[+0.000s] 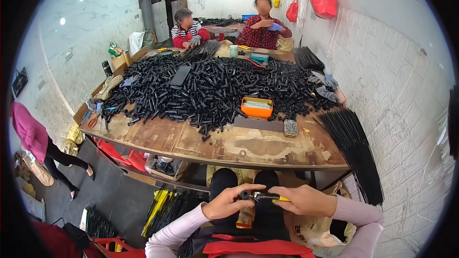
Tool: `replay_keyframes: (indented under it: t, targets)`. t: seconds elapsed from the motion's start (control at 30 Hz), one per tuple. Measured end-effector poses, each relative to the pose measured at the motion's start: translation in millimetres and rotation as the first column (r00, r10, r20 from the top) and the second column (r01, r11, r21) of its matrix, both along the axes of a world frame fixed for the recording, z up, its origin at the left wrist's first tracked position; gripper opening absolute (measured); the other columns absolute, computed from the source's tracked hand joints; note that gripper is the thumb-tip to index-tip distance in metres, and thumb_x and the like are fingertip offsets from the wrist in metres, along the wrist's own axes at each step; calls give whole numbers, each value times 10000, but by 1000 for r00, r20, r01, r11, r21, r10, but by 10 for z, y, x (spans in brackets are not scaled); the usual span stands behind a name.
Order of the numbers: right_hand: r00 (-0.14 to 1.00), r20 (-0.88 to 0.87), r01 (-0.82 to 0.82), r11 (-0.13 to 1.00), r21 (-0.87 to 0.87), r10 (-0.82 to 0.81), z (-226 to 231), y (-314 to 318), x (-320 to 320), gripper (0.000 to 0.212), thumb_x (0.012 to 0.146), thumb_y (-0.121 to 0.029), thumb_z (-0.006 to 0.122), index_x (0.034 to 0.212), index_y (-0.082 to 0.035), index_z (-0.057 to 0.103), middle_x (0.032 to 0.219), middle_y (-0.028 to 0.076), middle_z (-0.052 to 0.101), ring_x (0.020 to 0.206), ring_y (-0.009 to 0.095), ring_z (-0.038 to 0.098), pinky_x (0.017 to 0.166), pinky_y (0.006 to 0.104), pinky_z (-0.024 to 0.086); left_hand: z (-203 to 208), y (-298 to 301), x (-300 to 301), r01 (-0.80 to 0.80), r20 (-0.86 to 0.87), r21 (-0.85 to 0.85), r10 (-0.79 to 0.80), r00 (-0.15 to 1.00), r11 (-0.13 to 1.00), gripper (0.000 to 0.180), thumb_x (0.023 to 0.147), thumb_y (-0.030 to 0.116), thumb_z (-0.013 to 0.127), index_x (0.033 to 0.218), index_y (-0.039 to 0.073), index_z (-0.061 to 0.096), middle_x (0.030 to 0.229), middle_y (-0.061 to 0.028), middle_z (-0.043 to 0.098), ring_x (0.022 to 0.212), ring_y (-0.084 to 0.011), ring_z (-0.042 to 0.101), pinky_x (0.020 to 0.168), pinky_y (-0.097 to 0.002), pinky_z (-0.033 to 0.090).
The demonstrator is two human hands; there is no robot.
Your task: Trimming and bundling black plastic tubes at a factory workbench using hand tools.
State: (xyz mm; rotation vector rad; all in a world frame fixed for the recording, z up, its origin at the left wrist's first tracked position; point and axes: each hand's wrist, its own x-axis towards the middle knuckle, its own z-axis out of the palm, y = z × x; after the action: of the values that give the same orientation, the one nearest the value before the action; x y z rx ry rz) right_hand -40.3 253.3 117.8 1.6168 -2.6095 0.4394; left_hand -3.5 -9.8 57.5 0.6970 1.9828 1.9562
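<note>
Above my lap, in front of the wooden table (229,150), my left hand (221,204) pinches a small black tubular part (245,194) with its round end showing. My right hand (310,201) is closed around a pair of yellow-handled pliers (283,198). The metal head of the pliers reaches left to the black part, at or very close to it; whether the jaws grip anything is too small to tell. Below my hands, a brown strip with a red-and-yellow end (244,224) lies between my legs.
A heap of black tubular parts (210,91) covers much of the table. Nearer me are an orange box (256,108) and a small container of metal bits (290,128). Black rods (351,148) overhang the right edge. Two people sit across; another person (36,134) is at left.
</note>
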Motion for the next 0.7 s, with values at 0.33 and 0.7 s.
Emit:
replay_keyframes:
  t: [0.33,0.7]
  targets:
    - [989,-89,96,973,-211,-117,-219,32,-78,517,803,-252,701,1205,13,512,1007,161,551,901,307,591,772,378,508,15,132,-118,-90,97,-5,90,991,996,374,919,24,523,1292,19,549,1085,-13,606,864,-65,517,798,-228,436]
    - [830,543,236,963,-132,-128,-204,-10,235,468,864,-271,678,1175,21,485,754,138,601,650,291,633,624,349,519,-85,9,22,-1,-44,6,1,999,1000,384,970,128,519,1338,21,497,1191,-55,580,969,-93,548,825,-247,462]
